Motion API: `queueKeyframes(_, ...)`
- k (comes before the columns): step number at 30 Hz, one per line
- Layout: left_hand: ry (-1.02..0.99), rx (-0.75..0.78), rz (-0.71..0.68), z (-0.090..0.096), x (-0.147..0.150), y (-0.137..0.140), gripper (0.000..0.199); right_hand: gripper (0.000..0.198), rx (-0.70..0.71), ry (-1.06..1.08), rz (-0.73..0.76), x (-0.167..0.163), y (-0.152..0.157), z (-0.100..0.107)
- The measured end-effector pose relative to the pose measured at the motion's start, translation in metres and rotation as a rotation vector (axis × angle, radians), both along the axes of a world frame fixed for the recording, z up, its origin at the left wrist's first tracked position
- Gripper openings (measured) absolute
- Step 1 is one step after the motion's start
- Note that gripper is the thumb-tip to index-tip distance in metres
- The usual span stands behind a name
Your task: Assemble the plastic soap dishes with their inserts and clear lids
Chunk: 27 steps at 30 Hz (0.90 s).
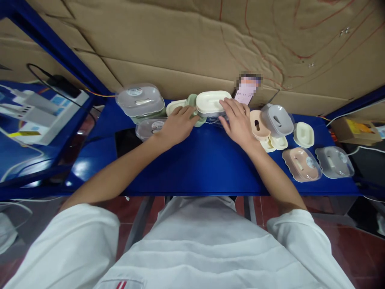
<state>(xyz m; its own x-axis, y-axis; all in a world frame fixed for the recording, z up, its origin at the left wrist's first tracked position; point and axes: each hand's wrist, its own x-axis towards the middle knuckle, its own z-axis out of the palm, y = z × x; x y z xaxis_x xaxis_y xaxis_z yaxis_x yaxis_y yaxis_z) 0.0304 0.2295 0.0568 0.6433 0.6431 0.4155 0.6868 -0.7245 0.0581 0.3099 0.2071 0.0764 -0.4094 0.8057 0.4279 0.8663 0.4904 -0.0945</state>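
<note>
My left hand (179,123) is closed at the fingertips around the edge of a pale green plastic piece (191,100). Beneath and behind those fingers lies a cream plastic piece (174,105), partly covered. My right hand (237,119) rests its fingers on the right end of a cream oblong plastic tray (212,101), with the thumb lower at its front side. This tray sits raised on clear plastic, whose shape is mostly hidden. The two hands are apart, on either side of the tray.
Grey boxes with clear covers (140,100) stand at left, beside a dark flat object (128,142). To the right are a peach piece (259,125), a grey piece (278,120), cream dishes (303,134) and covered boxes (302,164). A phone (245,90) leans against the cardboard (168,48).
</note>
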Motion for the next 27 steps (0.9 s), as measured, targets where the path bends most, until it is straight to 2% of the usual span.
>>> queueKeyframes(3,0.028,-0.004,0.006,0.008,0.001,-0.009,0.033,0.041,-0.067,-0.01,-0.011,-0.001,0.027,0.007)
queueKeyframes(6,-0.006,0.024,-0.017,0.014,0.001,-0.026,0.032,0.038,-0.051,0.079,-0.017,0.004,0.028,0.014)
queueKeyframes(8,-0.059,0.076,-0.036,0.016,-0.001,-0.041,0.028,0.039,-0.008,0.132,0.023,0.01,0.01,0.019)
queueKeyframes(11,-0.163,0.196,-0.106,0.014,-0.005,-0.065,0.019,0.031,0.042,0.135,0.142,0.017,-0.039,0.017)
queueKeyframes(15,-0.196,0.289,-0.293,0.007,-0.004,-0.082,0.012,0.016,0.013,0.065,0.339,0.013,-0.103,-0.01)
queueKeyframes(18,-0.139,0.217,-0.31,0.0,0.001,-0.082,0.012,0.02,-0.039,0.019,0.381,0.011,-0.12,-0.027)
queueKeyframes(22,-0.059,0.111,-0.35,-0.008,0.004,-0.081,0.02,0.038,-0.131,-0.014,0.29,0.015,-0.099,-0.024)
queueKeyframes(27,-0.048,0.023,-0.362,-0.014,-0.003,-0.082,0.02,0.042,-0.138,-0.097,0.095,0.011,-0.049,-0.011)
